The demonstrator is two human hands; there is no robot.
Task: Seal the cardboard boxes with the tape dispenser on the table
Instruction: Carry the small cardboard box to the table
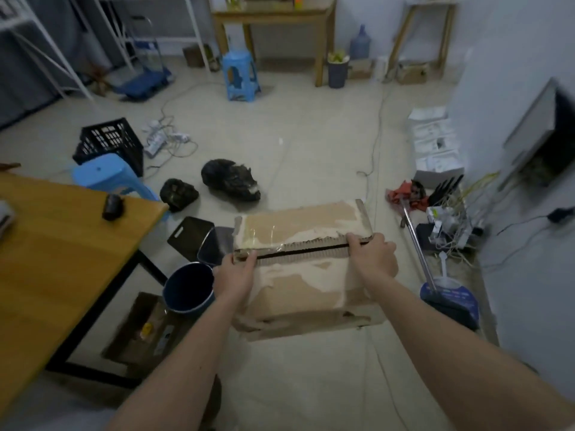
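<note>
- the person holds a cardboard box (298, 265) in the air with both hands, above the floor and to the right of the wooden bench (62, 259).
- the left hand (236, 275) grips the left end of the box, its fingers (249, 259) curled over the top edge near the slit between the flaps.
- the right hand (371, 256) grips the right end in the same way, thumb on top.
- the two top flaps are nearly closed, with a dark gap between them; old clear tape and torn paper show on the surface.
- a small dark object (112, 206) lies on the bench; i cannot tell what it is.
- a blue bucket (188, 289) stands on the floor just beside the left hand.
</note>
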